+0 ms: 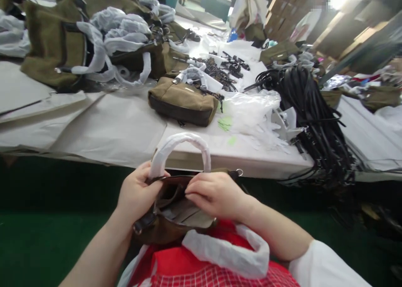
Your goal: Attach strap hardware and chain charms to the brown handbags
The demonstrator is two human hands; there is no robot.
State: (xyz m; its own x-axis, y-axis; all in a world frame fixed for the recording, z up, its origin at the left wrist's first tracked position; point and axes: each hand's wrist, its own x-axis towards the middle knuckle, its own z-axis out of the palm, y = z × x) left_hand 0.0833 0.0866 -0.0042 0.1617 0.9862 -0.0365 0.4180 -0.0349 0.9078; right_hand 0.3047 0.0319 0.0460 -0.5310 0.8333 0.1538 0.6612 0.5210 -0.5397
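Note:
An open brown bag (163,232) rests against the red apron, its zipped mouth facing up and its lining showing. White wrapping covers both handles; one handle (185,138) arches up on the far side, the other (229,255) hangs toward my body. My left hand (140,190) pinches the bag's rim at the left, by the base of the far handle. At the right of the opening, my right hand (216,195) has its fingers closed at the far rim and lining; whether they hold anything small is hidden.
On the white-covered table (125,128) lie a small tan bag (185,101), larger olive bags (53,40) with wrapped handles, clear plastic (251,107), dark clips (216,69) and a pile of black straps (314,111) hanging over the edge. People stand at the far side.

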